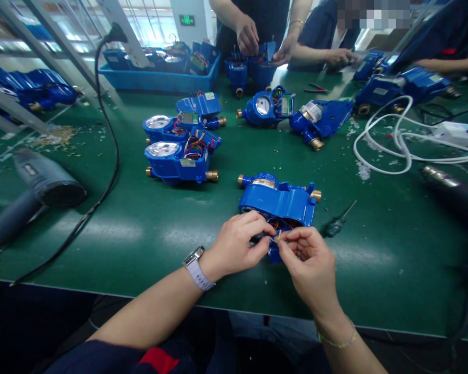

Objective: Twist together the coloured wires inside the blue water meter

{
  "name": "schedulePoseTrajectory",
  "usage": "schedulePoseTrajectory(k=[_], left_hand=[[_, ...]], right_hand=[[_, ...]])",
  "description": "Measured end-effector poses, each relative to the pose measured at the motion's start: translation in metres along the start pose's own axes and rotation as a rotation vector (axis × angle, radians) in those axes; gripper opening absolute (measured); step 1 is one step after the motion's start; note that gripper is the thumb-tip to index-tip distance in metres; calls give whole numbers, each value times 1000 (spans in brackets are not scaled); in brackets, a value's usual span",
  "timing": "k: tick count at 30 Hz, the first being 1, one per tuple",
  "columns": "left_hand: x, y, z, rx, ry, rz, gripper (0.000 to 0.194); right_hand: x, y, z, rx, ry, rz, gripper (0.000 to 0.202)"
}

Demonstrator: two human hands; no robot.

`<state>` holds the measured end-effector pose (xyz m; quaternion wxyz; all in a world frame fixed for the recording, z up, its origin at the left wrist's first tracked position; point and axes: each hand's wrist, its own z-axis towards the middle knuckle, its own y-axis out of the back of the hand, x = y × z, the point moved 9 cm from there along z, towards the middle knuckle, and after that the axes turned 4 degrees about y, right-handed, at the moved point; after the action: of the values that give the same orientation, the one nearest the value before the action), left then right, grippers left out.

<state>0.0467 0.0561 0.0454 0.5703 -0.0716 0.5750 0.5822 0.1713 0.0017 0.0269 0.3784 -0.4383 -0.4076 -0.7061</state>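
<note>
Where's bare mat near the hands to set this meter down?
Bare mat lies left of the left hand, between the black cable and the held meter. More lies right of the right hand, past the screwdriver. Crowded: the meter cluster behind, and the white cord at far right.
</note>
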Motion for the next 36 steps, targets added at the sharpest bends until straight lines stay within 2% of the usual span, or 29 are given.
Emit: schedulePoseTrajectory(k=[3, 9, 17, 28, 36], left_hand=[[1, -4, 0, 33, 23, 31, 12], [1, -3, 0, 22, 18, 26, 10], [-4, -5, 0, 34, -25, 43, 10], [0, -4, 0, -47, -39, 9, 9], [13, -8, 2, -9, 95, -183, 8]], right_hand=[[-5, 1, -2, -20, -27, 61, 12], [-5, 2, -3, -52, -16, 67, 13], [-2, -3, -1, 37, 12, -55, 10], [1, -6, -1, 40, 61, -18, 9], [-1, -8, 0, 22, 93, 64, 12]])
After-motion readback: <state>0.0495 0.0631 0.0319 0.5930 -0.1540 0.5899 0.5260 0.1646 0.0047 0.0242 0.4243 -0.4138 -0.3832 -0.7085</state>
